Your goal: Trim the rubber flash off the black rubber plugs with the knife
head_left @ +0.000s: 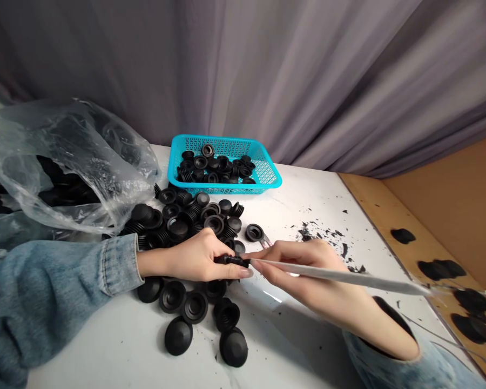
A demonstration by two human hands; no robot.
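Note:
My left hand (202, 256) is closed on a small black ribbed rubber plug (231, 260), pinched between thumb and fingers. From the right, my right hand (303, 267) meets it, its fingertips at the plug's edge. Those fingers grip a long, flat, pale grey strip-like tool (340, 275), which runs back over the wrist; its working end is hidden at the plug. Around my left hand spreads a pile of similar black plugs (178, 229), some cup side up and some domed side up. One plug (254, 232) lies apart, just beyond my right fingers.
A blue perforated basket (224, 187) holding several plugs stands at the back. At left, a clear plastic bag (76, 162) contains black pieces. Black scraps (319, 232) litter the white table (283, 329) at right. More black pieces (441, 268) lie along the brown right-hand strip.

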